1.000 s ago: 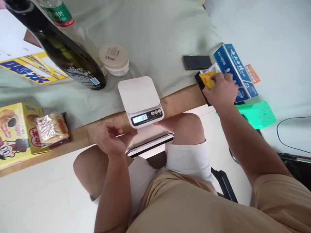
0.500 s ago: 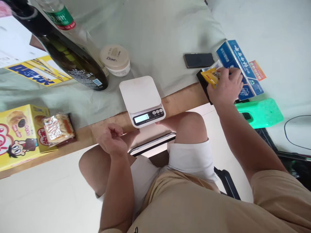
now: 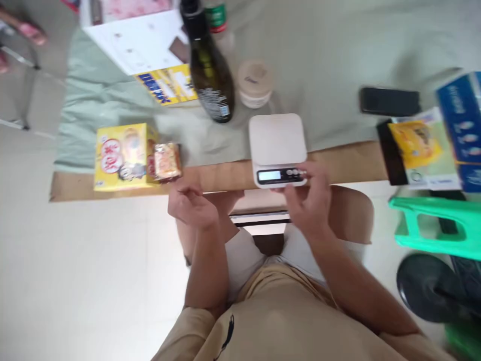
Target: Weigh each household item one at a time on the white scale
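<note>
A white kitchen scale (image 3: 278,140) lies at the table's near edge, its platform bare and its small display lit. My right hand (image 3: 311,200) is at the scale's front right corner, fingers apart and holding nothing. Its index finger is over the button panel and its thumb is by the front edge. My left hand (image 3: 191,204) rests at the table edge with fingers curled in and nothing visible in them. Just above it is a wrapped snack (image 3: 167,161), beside a yellow snack box (image 3: 122,158). On the right lies a yellow packet (image 3: 415,144) on a pale printed package.
Behind the scale stand a lidded cream jar (image 3: 256,85) and a dark pump bottle (image 3: 212,80). A phone (image 3: 390,102) lies to the right, near a blue box (image 3: 462,130). Below the table's right side is a green stool (image 3: 432,220).
My right hand has let go of the yellow packet at the right and moved left to the scale's buttons. My left hand stays curled near the edge. The view has shifted left.
</note>
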Action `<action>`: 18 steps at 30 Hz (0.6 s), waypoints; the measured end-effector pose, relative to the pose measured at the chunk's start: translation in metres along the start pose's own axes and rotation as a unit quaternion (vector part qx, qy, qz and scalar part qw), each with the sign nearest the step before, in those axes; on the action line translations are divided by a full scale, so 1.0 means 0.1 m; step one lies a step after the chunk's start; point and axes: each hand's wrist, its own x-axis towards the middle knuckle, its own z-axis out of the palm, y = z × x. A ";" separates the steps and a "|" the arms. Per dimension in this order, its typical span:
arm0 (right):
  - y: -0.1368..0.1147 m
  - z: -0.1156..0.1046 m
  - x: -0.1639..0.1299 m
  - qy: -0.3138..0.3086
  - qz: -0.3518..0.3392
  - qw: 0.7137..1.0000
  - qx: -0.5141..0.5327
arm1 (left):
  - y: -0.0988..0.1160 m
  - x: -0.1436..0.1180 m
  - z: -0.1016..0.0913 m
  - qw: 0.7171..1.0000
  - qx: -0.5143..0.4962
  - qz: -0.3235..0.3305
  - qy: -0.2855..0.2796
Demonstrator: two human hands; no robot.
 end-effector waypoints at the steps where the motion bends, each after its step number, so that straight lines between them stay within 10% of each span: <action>1: -0.21 0.19 -0.09 -0.026 -0.005 0.998 0.052 | -0.02 0.08 -0.07 0.999 0.015 0.018 0.041; 5: -0.84 0.86 -0.19 -0.157 -0.026 0.969 0.190 | -0.09 0.30 -0.37 0.992 0.053 0.001 0.111; 18: -1.34 2.01 0.63 -0.303 0.140 0.907 0.257 | -0.16 0.15 -0.42 0.993 0.085 -0.009 -0.085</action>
